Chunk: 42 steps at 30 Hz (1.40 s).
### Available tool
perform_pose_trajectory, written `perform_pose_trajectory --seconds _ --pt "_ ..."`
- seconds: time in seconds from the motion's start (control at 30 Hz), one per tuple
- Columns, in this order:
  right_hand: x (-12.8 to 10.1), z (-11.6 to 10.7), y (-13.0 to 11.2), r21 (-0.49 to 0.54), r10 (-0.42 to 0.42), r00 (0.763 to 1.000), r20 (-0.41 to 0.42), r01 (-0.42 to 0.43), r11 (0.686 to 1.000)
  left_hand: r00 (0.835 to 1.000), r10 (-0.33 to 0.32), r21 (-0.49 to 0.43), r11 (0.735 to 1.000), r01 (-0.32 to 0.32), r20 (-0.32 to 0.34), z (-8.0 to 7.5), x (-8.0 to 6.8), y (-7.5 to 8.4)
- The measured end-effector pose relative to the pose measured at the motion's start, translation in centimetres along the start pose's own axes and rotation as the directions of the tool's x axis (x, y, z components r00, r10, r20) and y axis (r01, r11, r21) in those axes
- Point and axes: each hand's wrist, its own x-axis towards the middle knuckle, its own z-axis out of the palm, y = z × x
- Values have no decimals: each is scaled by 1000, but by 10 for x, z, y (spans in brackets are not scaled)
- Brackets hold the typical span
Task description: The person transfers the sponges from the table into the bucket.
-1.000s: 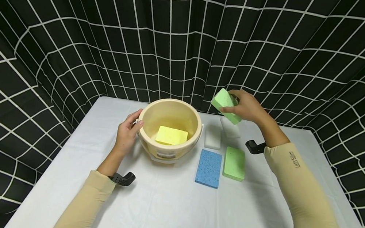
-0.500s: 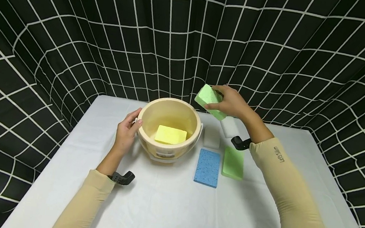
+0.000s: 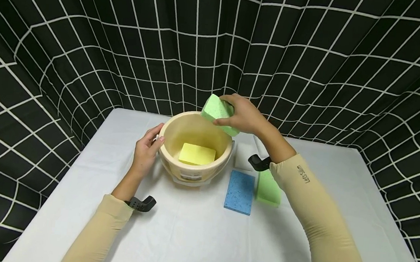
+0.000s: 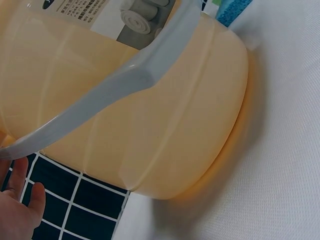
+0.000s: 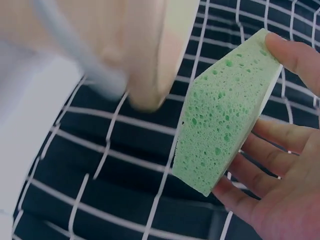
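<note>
- Right hand point(image 3: 247, 117) gripped a light green sponge point(image 3: 217, 111) by its long edges, thumb on one side and fingers curled under the other; the sponge hung tilted over the far right rim of the bucket point(image 3: 193, 146), clear of the surface point(image 3: 192, 239).
- In the right wrist view the sponge point(image 5: 225, 115) showed an open-pored face and a thick slab edge. Judged light, soft and squashy; a firm squeeze would likely dent it. It looked dry, so slipping seemed unlikely. Nothing fragile about it.
- Best hold, as judged: across the narrow width, on the two long edges, as the fingers point(image 5: 295, 50) had it. A hold on one corner would probably let it flop.
- Left hand point(image 3: 145, 152) rested against the bucket's left wall, fingers relaxed and laid along the rim, not curled round anything. In the left wrist view only the fingertips point(image 4: 20, 200) showed beside the bucket wall point(image 4: 150, 130) and its grey handle point(image 4: 125, 85).
- Bucket judged light, thin plastic; liable to slide or tip if knocked, so the steadying hand made sense.
- A yellow sponge point(image 3: 197, 154) lay flat inside the bucket.
- On the surface right of the bucket: a blue sponge point(image 3: 240, 191), a second green sponge point(image 3: 268, 191) partly hidden under the right forearm, and a white sponge point(image 3: 242, 155) behind them.
</note>
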Motion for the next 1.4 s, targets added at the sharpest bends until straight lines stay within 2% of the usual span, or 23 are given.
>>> perform_pose_trajectory --seconds 0.27,0.6,0.73,1.2,1.4 --pt "7 10 -21 -3 -43 998 35 43 999 1000 7 10 1000 -7 2 0 1 1" --pt "12 28 -34 -33 -77 992 102 81 996 1000 13 12 1000 -13 9 0 1 -1" --pt "14 35 -36 -57 -95 989 117 102 993 1000 18 20 1000 -18 15 -1 1 -2" --pt "25 67 -32 -134 -53 979 198 80 988 1000 20 21 1000 -20 16 0 1 -1" --pt "29 78 -29 -159 -65 975 211 100 982 1000 12 24 1000 -12 7 -1 1 -2"
